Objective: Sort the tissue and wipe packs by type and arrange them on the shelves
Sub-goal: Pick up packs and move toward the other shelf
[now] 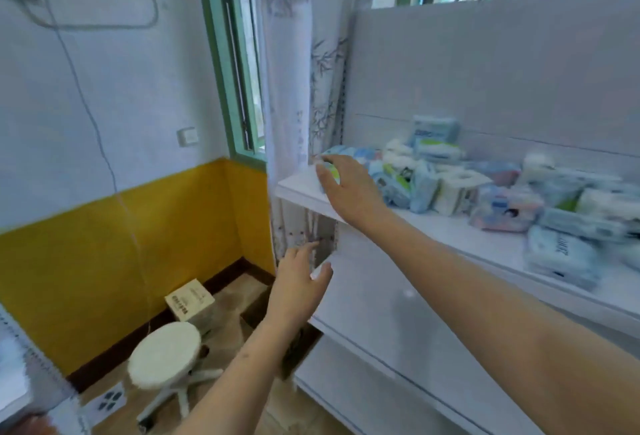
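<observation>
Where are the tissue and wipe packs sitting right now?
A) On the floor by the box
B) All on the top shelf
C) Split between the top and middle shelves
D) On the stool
B: the packs lie heaped on the top shelf, where the right hand reaches the leftmost pack; the middle shelf below shows bare white board.

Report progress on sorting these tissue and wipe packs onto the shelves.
Done: little that shows. The packs lie in a mixed heap on the top shelf, not grouped by type.
In hand: the right hand rests on a pack at the heap's left end; the left hand reaches open toward the lower shelf.
Left: nearly everything; the lower shelf holds no packs.
</observation>
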{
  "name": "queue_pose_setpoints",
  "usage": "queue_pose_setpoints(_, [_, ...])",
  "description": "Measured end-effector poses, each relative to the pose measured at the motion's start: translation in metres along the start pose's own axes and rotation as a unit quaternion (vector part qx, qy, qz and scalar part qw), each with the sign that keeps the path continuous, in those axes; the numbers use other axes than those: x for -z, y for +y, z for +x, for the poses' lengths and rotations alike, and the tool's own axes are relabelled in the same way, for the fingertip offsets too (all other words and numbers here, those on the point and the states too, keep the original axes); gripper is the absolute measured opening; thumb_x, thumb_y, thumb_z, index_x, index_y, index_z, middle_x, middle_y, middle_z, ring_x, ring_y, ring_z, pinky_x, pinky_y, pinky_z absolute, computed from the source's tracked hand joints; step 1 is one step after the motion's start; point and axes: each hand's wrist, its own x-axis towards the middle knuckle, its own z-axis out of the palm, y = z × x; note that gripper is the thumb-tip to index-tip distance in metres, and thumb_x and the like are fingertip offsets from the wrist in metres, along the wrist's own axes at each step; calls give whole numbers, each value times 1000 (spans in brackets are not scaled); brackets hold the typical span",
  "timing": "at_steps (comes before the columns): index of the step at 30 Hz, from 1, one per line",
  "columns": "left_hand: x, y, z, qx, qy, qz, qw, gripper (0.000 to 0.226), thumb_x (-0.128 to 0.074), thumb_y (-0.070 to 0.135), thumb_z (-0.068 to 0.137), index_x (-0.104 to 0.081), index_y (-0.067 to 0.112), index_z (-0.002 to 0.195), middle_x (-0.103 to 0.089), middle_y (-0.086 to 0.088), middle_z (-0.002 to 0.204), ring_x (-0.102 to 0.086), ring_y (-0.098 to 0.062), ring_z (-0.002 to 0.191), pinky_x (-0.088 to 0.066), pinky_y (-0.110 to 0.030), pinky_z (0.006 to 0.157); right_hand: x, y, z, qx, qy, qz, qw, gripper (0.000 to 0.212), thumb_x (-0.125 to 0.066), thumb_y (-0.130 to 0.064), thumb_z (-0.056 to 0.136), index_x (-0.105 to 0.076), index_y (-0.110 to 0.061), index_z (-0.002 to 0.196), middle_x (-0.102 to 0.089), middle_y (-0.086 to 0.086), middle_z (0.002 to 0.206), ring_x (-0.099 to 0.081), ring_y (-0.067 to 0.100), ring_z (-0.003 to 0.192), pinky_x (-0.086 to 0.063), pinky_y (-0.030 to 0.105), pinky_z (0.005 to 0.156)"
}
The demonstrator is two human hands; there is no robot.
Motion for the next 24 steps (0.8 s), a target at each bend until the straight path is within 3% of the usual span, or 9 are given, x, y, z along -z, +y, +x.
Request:
queue_pose_setpoints(15, [-207,288,9,-236,-47,-64,968,39,-64,25,92,-61,21,130,-57,0,130,-51,-15,122,-38,-25,99,308,222,-101,-122,156,-59,978,40,-43,-40,104,-60,-13,129,-59,7,133,-54,23,121,-42,39,105])
queue_pose_setpoints(18, [-236,321,12,-244,-37,-79,966,37,-64,24,93,-61,22,129,-57,-1,131,-51,-17,123,-40,-32,105,349,267,-126,-162,181,-66,968,39,-42,-38,105,-61,-12,126,-60,8,128,-56,24,116,-43,37,101])
queue_pose_setpoints(21, [-250,335,21,-215,-28,-77,973,37,-63,22,93,-60,21,130,-56,-2,133,-50,-19,125,-36,-29,103,369,304,-146,-191,183,-53,963,39,-40,-38,106,-61,-11,123,-60,7,124,-57,22,111,-43,31,91])
queue_pose_setpoints(24, [-259,343,31,-200,-34,-59,977,38,-62,23,94,-59,21,132,-55,-2,132,-51,-19,122,-36,-28,98,371,328,-155,-196,173,-46,964,39,-42,-38,105,-60,-12,127,-61,5,127,-57,21,117,-44,32,96])
